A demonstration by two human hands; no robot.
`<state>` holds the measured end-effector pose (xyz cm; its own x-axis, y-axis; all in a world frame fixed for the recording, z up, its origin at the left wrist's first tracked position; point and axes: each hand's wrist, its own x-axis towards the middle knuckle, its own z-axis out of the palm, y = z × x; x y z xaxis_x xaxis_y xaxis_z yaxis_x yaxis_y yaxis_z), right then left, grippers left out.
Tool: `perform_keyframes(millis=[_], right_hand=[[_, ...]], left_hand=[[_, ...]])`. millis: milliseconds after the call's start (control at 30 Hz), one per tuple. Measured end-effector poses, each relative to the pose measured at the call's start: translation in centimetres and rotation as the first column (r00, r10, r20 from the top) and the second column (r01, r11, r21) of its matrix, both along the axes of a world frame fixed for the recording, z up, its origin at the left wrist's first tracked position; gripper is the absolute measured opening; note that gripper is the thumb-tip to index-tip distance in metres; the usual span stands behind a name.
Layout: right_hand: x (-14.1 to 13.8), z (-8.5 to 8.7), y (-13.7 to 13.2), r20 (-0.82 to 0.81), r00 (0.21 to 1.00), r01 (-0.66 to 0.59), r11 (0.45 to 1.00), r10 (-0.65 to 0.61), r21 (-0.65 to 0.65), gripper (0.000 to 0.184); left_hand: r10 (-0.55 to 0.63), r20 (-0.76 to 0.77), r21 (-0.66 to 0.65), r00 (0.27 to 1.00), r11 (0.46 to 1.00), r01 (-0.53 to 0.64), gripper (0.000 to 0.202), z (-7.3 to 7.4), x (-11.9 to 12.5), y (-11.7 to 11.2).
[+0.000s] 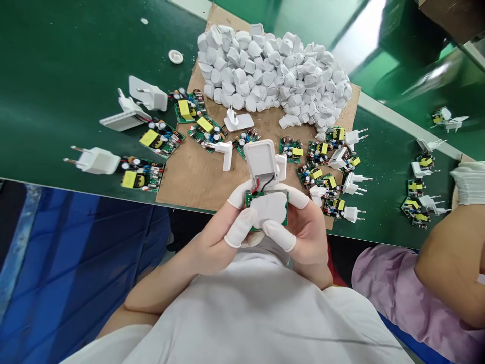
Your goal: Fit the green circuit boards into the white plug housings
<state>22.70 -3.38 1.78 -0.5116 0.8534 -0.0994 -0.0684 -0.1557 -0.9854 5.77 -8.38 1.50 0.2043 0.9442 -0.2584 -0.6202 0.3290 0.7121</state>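
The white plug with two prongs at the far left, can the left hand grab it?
Probably not right now: the left hand is busy, holding the charger board together with the right hand. Nothing covers the white plug, though.

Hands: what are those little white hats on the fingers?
Small white rubber caps, worn on several fingers of the left hand and the right hand. No full gloves show. The forearms are uncovered; the top is white.
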Motion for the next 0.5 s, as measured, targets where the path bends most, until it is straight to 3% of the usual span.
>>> perform_keyframes(millis=[100,200,367,500], right_hand=[[-0.09,0.35,-0.03,0.035,0.999,0.040,0.999,-0.041,0.033,0.038],[-0.20,0.52,-0.27,-0.003,1.000,0.013,1.000,-0.013,-0.027,0.042],[-0.56,0.33,-0.59,-0.034,0.992,0.121,0.987,-0.126,-0.103,0.033],[-0.97,0.29,-0.38,-0.043,0.985,0.158,0.977,-0.166,-0.142,0.035]], left_hand=[[0.003,0.022,0.030,1.000,1.000,-0.004,0.051,-0.19,0.04,-0.09],[-0.003,0.028,0.022,1.000,1.000,0.003,0.048,-0.22,-0.11,-0.17],[0.011,-0.099,0.137,0.995,0.991,0.003,0.037,0.38,-0.27,0.16],[0.015,-0.144,0.072,0.989,0.997,-0.005,0.040,0.72,-0.12,0.18]])
